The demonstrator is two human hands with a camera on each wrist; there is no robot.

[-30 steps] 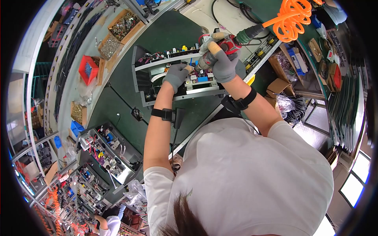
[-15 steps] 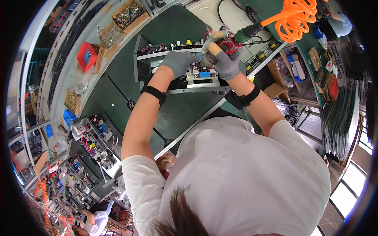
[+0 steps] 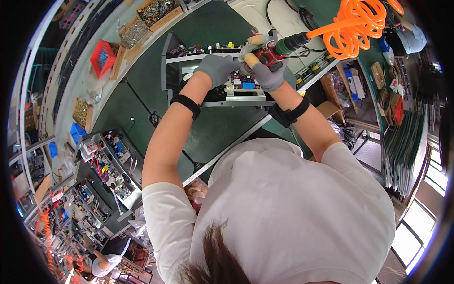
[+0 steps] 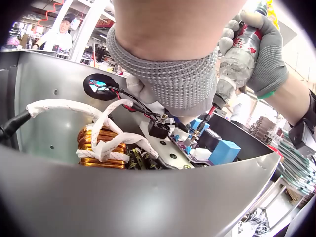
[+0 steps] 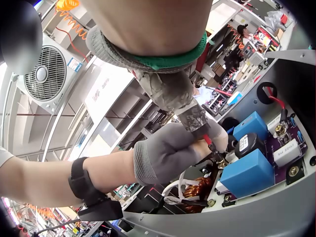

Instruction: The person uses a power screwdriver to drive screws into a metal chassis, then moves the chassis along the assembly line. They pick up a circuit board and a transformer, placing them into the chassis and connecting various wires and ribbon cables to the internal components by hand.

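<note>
- Now L grip (image 3: 217,70) is farther over the chassis (image 4: 133,197) vs. 1 sec ago, near the bit (image 5: 208,140); I can't tell if it's pinching anything.
- R grip (image 3: 265,71): fingers curled round driver (image 3: 270,55), above chassis, bit near brass terminal (image 5: 222,163).
- So both work one spot, I'd judge.

The power driver (image 3: 270,56) is red and grey, the coiled hose (image 3: 357,23) at far right orange. Left glove (image 3: 217,70) and right glove (image 3: 268,73) are grey, right cuff (image 5: 170,61) edged green. The winding (image 4: 90,142) is copper-coloured, its sleeving (image 4: 59,104) white flecked red.
</note>
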